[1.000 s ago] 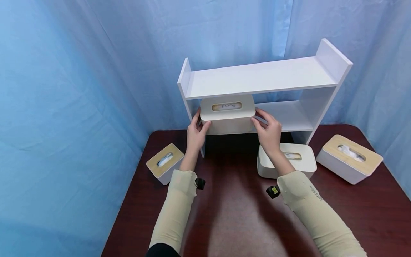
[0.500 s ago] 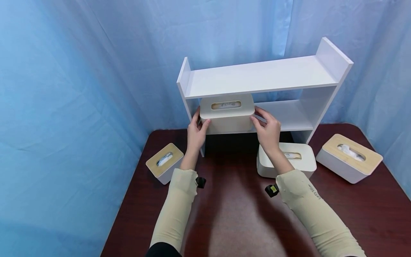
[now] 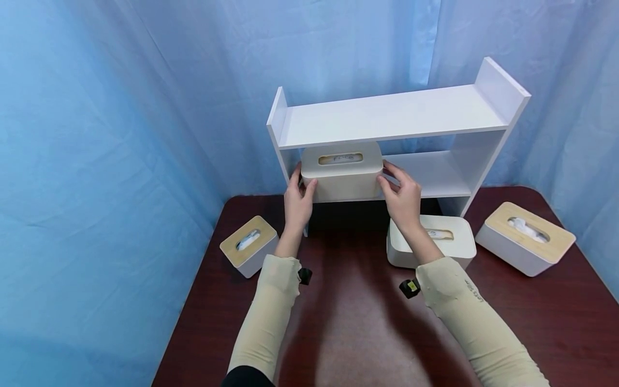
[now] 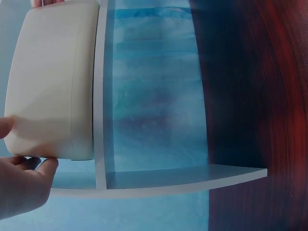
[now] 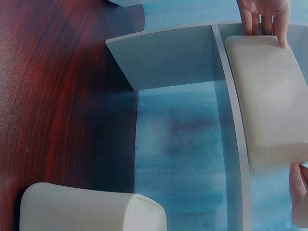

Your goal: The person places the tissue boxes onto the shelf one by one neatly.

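A cream tissue box with "face" written in its lid slot sits on the middle board of the white shelf, at the left side. My left hand holds its left end, thumb on the front face and fingers round the side. At the other end, my right hand grips it the same way. In the left wrist view the box stands close against the board. The right wrist view has both ends of the box between the hands. Its back is hidden under the top board.
Below my right forearm stands a second cream tissue box on the dark red table. Wood-lidded tissue boxes stand at the left and right. Blue curtains hang behind and at the sides.
The held tissue box has shifted very slightly back and left on the shelf. My left wrist has swung a little to the right. Both hands keep their hold.
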The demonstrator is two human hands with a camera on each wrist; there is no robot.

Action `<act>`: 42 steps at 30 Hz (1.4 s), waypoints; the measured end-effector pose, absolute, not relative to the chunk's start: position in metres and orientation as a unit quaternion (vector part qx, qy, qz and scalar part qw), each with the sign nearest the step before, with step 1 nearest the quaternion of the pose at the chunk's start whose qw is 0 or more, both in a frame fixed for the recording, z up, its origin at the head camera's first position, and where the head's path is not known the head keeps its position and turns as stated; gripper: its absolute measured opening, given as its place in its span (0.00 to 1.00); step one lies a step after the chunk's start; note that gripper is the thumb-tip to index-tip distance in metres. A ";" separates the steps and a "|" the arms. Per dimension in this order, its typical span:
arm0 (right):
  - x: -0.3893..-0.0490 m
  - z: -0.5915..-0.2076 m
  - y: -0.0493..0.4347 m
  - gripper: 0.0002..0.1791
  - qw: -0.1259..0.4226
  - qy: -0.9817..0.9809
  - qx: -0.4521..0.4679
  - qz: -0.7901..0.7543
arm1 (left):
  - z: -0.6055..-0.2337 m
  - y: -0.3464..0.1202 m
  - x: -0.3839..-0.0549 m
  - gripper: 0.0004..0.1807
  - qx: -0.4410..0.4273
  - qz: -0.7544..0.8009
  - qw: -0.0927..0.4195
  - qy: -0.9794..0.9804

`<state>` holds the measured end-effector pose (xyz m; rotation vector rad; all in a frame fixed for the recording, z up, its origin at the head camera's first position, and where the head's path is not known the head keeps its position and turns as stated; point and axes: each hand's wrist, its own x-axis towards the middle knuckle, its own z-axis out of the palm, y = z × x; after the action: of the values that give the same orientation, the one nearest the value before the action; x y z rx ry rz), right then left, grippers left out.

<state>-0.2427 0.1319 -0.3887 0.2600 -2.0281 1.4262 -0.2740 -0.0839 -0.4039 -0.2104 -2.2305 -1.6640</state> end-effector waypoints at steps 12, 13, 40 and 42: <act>-0.229 -0.395 0.137 0.18 0.284 -0.765 0.119 0.565 | -0.415 -0.088 -0.263 0.35 -0.095 -0.611 0.171 -0.767; -0.228 -0.396 0.138 0.18 0.283 -0.766 0.119 0.564 | -0.416 -0.089 -0.261 0.35 -0.097 -0.615 0.169 -0.764; -0.204 -0.430 0.161 0.15 0.274 -0.771 0.127 0.560 | -0.432 -0.096 -0.202 0.33 -0.093 -0.643 0.122 -0.750; -0.201 -0.432 0.163 0.15 0.274 -0.771 0.125 0.561 | -0.437 -0.095 -0.201 0.33 -0.093 -0.646 0.124 -0.747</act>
<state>-0.2014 0.1632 -0.4322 0.3371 -2.0737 1.5090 -0.2007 -0.0952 -0.4374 -0.2701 -2.1786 -1.8851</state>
